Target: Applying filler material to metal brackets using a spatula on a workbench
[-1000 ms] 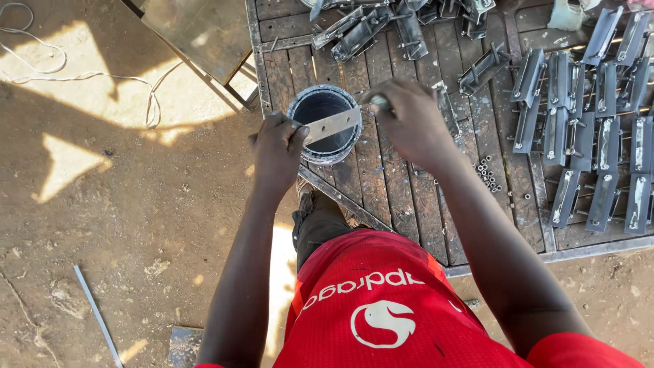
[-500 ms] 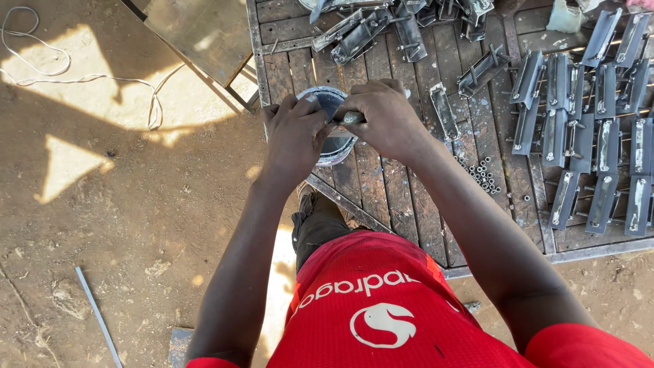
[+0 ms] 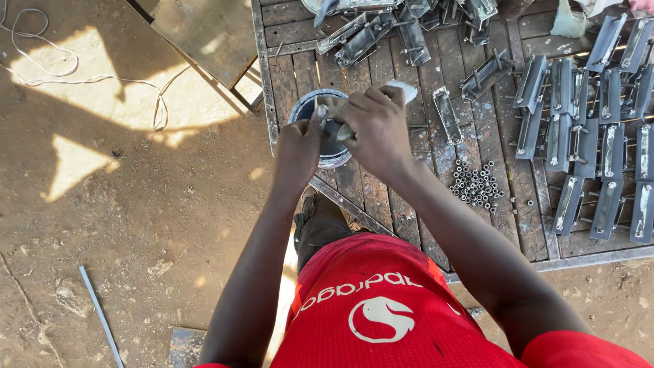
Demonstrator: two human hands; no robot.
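Both hands meet over our paint tin point(image 3: 325, 158) at 11 o'clock: left hand point(image 3: 297, 151) and right hand point(image 3: 376, 129) clamped on a metal strip point(image 3: 335, 121), seemingly mid-coating; next calls for a steady grip

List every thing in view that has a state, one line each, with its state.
Left hand: closed on a small metal piece over the can.
Right hand: closed on the same metal piece.
Paint can: open, upright on the bench.
Wooden bench: paint-stained.
Metal brackets: laid in rows, apart.
Small metal tubes: loose, heaped.
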